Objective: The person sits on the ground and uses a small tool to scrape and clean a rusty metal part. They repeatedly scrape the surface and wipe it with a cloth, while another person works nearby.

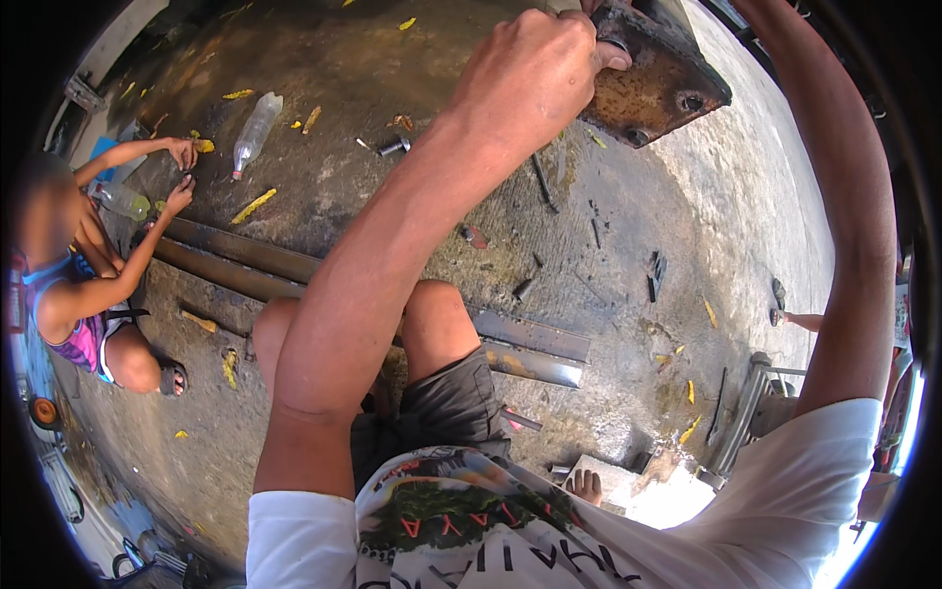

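Note:
My left hand (540,74) is raised at the top of the view, its fingers closed on a rusty metal bracket (655,86) with round holes near its lower corner. The thumb presses against the bracket's face beside a rounded rim. Part of the bracket runs out past the upper edge. My right forearm (839,167) reaches up along the right side and leaves the picture at the top, so that hand is out of sight.
Long metal bars (559,365) lie across the wet concrete by my knees. Small dark metal parts (655,277), a socket-like cylinder (395,145) and a plastic bottle (257,133) lie around. A person (88,285) sits low at left, hands close together.

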`<state>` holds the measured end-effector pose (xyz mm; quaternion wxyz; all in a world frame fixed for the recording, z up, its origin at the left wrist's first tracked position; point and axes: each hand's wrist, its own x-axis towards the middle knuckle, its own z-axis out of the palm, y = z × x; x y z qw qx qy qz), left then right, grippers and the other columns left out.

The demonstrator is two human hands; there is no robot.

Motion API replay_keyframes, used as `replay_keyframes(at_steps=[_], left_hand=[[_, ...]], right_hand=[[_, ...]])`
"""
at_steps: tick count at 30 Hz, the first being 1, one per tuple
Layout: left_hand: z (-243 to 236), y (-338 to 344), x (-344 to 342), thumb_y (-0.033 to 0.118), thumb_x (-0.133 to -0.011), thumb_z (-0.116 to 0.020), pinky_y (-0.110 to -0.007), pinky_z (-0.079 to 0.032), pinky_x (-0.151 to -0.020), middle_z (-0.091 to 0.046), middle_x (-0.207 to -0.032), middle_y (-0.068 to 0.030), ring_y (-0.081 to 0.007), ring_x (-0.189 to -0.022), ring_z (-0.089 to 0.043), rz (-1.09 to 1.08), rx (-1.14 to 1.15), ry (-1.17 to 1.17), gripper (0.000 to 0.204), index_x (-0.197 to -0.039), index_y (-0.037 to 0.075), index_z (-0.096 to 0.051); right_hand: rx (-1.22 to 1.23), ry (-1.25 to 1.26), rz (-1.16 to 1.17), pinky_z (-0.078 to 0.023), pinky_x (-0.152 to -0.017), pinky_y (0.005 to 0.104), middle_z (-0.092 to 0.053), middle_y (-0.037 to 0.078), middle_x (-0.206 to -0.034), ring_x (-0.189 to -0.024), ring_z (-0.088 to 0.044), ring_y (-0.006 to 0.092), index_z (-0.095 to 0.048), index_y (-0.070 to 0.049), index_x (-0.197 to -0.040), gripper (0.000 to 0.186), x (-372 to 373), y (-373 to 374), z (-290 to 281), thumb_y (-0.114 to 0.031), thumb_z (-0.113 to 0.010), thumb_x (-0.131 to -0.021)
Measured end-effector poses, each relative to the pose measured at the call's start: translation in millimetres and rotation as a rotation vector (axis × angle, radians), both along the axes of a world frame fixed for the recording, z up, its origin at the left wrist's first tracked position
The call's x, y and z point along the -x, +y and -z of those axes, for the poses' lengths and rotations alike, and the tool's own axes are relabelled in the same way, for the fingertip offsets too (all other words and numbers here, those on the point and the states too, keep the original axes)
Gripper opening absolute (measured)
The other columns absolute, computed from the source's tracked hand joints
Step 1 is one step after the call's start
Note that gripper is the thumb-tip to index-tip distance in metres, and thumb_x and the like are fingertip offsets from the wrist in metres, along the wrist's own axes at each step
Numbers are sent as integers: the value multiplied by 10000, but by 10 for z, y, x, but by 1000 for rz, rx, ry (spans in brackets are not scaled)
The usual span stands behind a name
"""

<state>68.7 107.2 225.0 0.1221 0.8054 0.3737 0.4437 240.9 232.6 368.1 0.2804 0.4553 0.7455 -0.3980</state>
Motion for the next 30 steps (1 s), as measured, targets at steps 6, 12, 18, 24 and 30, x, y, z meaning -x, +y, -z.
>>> replay_keyframes(at_steps=[6, 12, 18, 24, 30], left_hand=[[-9, 12, 0, 213, -990, -633, -539, -580, -691, -671, -797, -355, -506, -784, -701, 14, 22, -16, 343, -915, -121, -663], [19, 9, -99, 220, -989, -646, -538, -574, -684, -664, -792, -361, -505, -787, -700, 94, -17, -60, 359, -902, -127, -656], [-139, 23, 45, 187, -976, -684, -489, -555, -568, -642, -677, -320, -480, -681, -696, 131, 17, -51, 349, -845, -133, -635], [-37, 114, 42, 160, -970, -695, -453, -537, -505, -619, -601, -286, -421, -603, -703, 201, -11, -83, 342, -800, -126, -616], [143, 155, 90, 165, -965, -698, -436, -547, -502, -626, -614, -281, -401, -610, -709, 253, -167, -149, 335, -825, -130, -624]], right_hand=[[-46, 18, -3, -553, -842, 304, -745, 24, -1029, -925, -674, 127, -699, 22, -1190, 312, 11, -32, -35, -134, -748, -924], [-440, 337, 241, -559, -794, 283, -737, 26, -958, -869, -682, 123, -715, -7, -1119, 264, -227, -318, -56, -187, -760, -932], [-1425, 859, 406, -479, -737, 362, -672, 127, -1043, -859, -600, 214, -656, 46, -1089, 214, -835, -2020, 132, -125, -536, -1045], [-743, 1411, 1454, -541, -630, 315, -682, 102, -923, -716, -619, 154, -634, -40, -1031, 165, -1393, -2579, 3101, -190, -565, -1030], [-655, 418, 1356, -500, -629, 370, -690, 90, -851, -692, -630, 237, -706, -89, -1064, 242, -1190, -1828, 6077, -285, -720, -923]])
